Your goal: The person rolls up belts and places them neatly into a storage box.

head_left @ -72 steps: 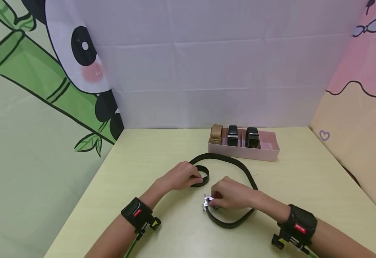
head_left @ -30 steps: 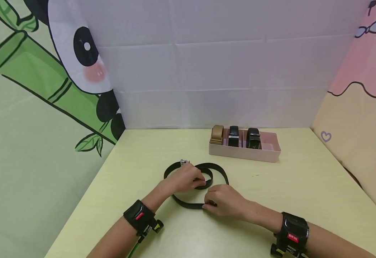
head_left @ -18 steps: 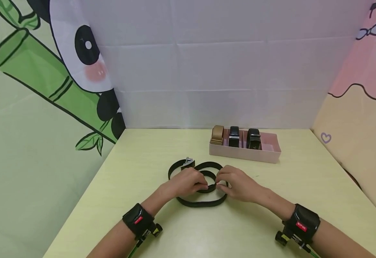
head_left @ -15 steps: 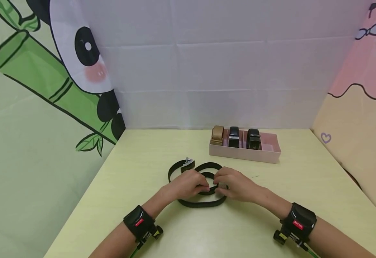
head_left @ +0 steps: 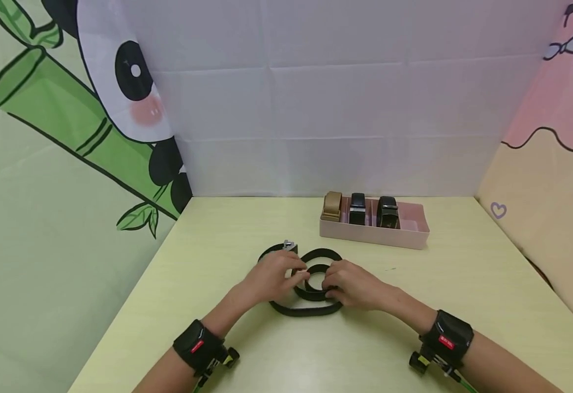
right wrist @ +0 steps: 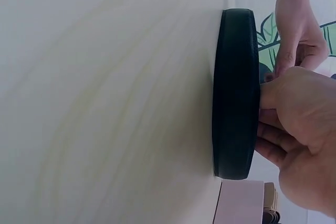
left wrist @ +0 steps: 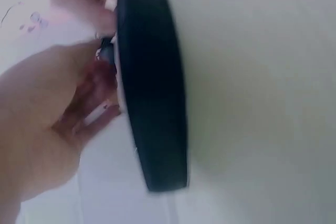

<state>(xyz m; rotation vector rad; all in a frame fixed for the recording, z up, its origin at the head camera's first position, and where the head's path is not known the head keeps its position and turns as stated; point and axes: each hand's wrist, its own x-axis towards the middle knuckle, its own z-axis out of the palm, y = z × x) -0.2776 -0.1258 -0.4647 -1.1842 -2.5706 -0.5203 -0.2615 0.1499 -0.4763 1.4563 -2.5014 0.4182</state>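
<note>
A black leather belt (head_left: 306,311) stands on edge on the table, its inner part wound into a small coil (head_left: 318,267) and the rest looping loosely around it. Its silver buckle (head_left: 290,246) sits at the far left of the loop. My right hand (head_left: 357,285) pinches the right side of the coil between thumb and fingers. At the coil's left side, my left hand (head_left: 272,277) has thumb and index finger curled about the strap; its fingertips are partly hidden. Close in the left wrist view, the outer strap (left wrist: 152,82) covers part of both hands.
Behind the coil stands a pink divided box (head_left: 372,234) holding a tan rolled belt (head_left: 332,206) and two black rolled belts, one in the middle (head_left: 357,208) and one further right (head_left: 387,212). The box's right compartment (head_left: 413,216) shows its bare floor. Printed cloths surround the pale table.
The right hand earlier drew the buckle end round to the far left, then came back to the coil. Since then the left fingers have shifted slightly left and away, and the coil has more turns.
</note>
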